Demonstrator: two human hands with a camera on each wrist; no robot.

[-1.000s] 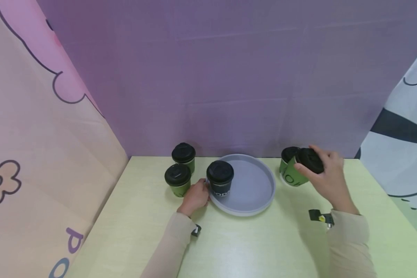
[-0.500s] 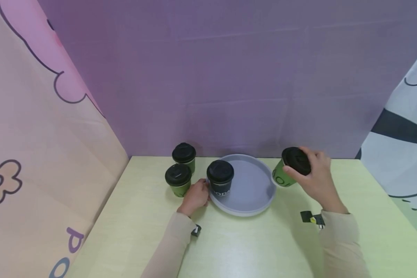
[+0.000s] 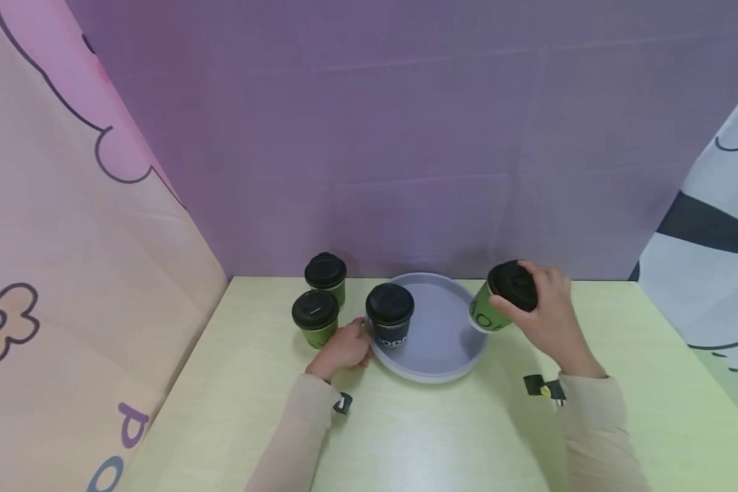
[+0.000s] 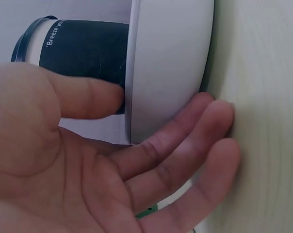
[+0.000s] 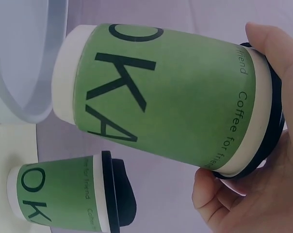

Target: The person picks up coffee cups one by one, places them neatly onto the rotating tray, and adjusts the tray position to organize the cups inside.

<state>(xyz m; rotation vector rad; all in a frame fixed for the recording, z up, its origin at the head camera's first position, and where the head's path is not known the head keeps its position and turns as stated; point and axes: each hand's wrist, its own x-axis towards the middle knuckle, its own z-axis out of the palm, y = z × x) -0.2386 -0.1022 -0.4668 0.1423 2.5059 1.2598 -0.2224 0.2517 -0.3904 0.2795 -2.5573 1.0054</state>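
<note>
My right hand (image 3: 553,318) grips a green paper coffee cup (image 3: 489,311) around its black lid. That cup tilts, its white base near the right rim of the round grey plate (image 3: 443,365). In the right wrist view the base hangs beside the plate, above the table. At the plate's left rim, my left hand (image 3: 344,347) holds the edge, thumb (image 4: 95,97) at the rim and fingers curled under the side. A dark coffee cup (image 3: 390,321) stands upright on the plate, close to the left thumb.
Two green lidded cups (image 3: 316,318) stand left of the plate, one behind the other, the front one near my left hand. Another green cup (image 5: 59,194) stands on the table at the right, hidden in the head view. A purple backdrop (image 3: 369,171) rises behind the table.
My right hand has carried the green cup leftward, from beside the other right-hand cup to the plate's right rim. The left hand, plate and dark cup stay nearly still.
</note>
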